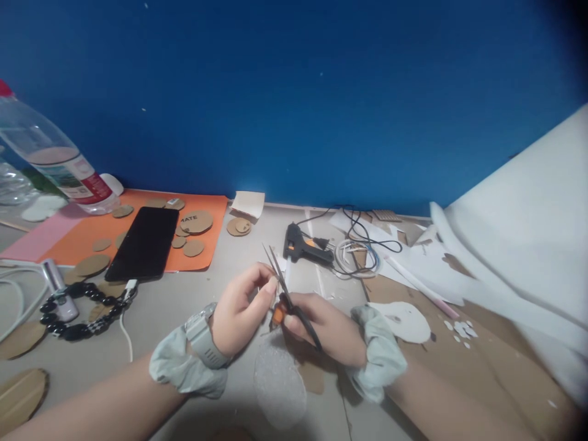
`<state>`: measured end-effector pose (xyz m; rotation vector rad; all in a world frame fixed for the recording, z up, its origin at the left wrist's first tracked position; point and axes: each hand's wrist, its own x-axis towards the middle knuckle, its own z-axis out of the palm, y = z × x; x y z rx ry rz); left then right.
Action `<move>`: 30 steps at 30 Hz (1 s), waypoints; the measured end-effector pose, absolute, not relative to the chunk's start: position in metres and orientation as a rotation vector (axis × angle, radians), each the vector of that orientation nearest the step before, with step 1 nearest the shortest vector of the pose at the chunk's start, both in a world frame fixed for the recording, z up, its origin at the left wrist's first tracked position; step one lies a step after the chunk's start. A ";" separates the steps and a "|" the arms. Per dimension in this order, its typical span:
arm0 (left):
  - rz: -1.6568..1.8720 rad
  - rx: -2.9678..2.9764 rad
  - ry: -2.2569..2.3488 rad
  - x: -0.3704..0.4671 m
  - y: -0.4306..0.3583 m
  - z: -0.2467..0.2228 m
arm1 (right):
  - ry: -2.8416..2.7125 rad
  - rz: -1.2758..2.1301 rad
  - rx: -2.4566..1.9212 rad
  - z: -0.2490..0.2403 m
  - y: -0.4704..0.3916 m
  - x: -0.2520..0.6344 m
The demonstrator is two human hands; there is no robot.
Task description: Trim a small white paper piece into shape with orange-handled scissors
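Note:
My right hand (328, 324) grips a pair of scissors (283, 283) with black and orange handles. The blades point up and away from me, slightly apart. Close beside the blades, my left hand (243, 309) is closed in a pinch; whatever its fingertips hold is too small to make out. Below both hands lies a whitish, rounded translucent piece (280, 386), with a scrap of brown cardboard (315, 375) partly under it. Just beyond the hands rests a black glue gun (305, 246).
On the left are a phone (144, 244), an orange sheet (209, 254), cardboard discs (196, 222), a beaded bracelet (76, 331) and a water bottle (59, 159). Cables (358, 254), paper scraps, a white cut-out (404, 321) and small white bits (463, 329) lie right. A blue wall (294, 104) stands behind.

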<state>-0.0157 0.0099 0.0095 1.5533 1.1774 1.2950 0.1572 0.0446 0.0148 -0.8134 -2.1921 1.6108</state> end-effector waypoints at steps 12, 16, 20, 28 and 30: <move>1.283 1.523 1.194 -0.016 0.010 0.008 | -2.067 1.693 -0.834 0.017 0.043 0.155; 1.291 1.520 1.218 -0.016 0.009 0.008 | -1.970 1.804 -0.836 0.010 0.042 0.155; 1.265 1.535 1.199 -0.016 0.008 0.008 | -1.736 1.867 -0.853 0.006 0.039 0.151; 1.087 1.653 1.211 -0.014 0.011 0.006 | -1.452 1.509 -1.146 0.017 0.039 0.146; 1.049 1.681 1.215 -0.013 0.012 0.006 | -1.516 1.498 -1.127 0.018 0.040 0.147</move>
